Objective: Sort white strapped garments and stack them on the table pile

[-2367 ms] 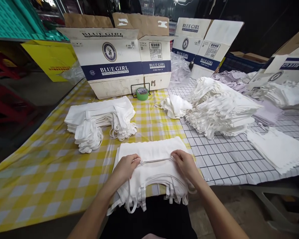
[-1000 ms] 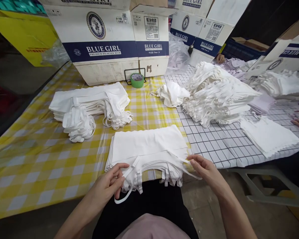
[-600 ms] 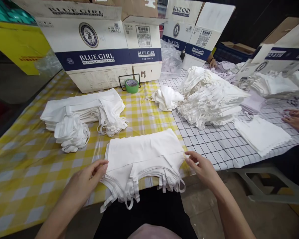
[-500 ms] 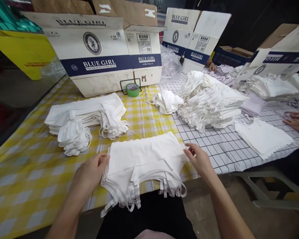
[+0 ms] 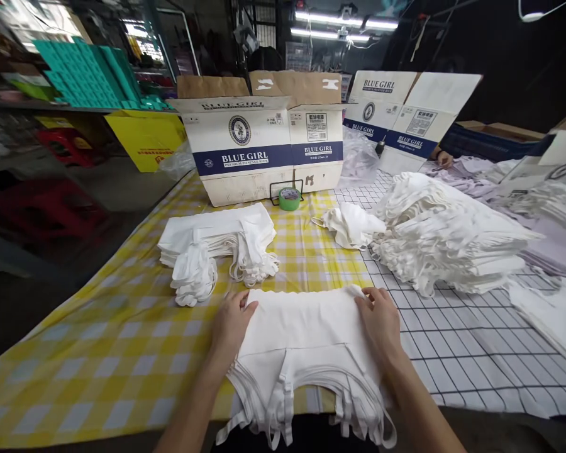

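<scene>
A stack of white strappy tops (image 5: pixel 306 324) lies flat at the table's front edge, its wavy hem away from me and its straps hanging toward my lap. My left hand (image 5: pixel 232 322) grips the far left corner of the stack between thumb and fingers. At the far right corner, my right hand (image 5: pixel 380 319) pinches the edge the same way. Beyond my left hand sits another stack of white tops (image 5: pixel 217 229) with its straps bunched in front. A crumpled white top (image 5: pixel 351 225) lies beside a tall heap of white tops (image 5: pixel 446 233) on the right.
A yellow checked cloth (image 5: pixel 122 371) covers the left of the table, a white grid cloth (image 5: pixel 457 352) the right. Behind stand a beer carton (image 5: pixel 268 176), a second carton (image 5: pixel 405 113) and a green tape roll (image 5: pixel 289 199). Another person's hand (image 5: pixel 444 160) shows at the back right.
My view has tilted up and swung left. Both hands have moved from the sides of the stack to its far corners, and the right hand now lies over the cloth.
</scene>
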{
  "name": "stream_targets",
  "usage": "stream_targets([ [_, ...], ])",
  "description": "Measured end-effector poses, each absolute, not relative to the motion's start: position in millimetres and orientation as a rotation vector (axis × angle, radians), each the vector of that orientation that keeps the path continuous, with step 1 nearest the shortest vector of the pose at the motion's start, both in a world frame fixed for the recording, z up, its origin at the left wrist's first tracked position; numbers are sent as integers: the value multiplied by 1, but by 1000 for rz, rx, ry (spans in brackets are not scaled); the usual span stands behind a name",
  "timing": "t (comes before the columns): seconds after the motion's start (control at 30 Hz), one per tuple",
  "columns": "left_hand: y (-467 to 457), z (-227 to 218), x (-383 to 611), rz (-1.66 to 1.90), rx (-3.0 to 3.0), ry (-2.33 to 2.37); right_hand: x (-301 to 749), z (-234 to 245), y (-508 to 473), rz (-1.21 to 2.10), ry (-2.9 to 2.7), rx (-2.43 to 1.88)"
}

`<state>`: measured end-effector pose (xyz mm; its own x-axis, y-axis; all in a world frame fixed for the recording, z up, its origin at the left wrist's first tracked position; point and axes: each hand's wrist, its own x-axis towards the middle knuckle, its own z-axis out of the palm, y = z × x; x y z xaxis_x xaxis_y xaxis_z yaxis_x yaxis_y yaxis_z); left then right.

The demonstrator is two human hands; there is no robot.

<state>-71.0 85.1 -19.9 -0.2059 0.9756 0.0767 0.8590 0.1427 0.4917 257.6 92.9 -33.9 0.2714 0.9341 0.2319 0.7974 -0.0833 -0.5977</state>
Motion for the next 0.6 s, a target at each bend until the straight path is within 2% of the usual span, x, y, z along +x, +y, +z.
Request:
stream_targets([
  [0.2,80,-21,-64,721,1814,2196,254,-41,89,133,-1609,-1844],
  [0.6,83,-22,-65,731,1798,2237,256,-45,85,151,-1575,-1707],
])
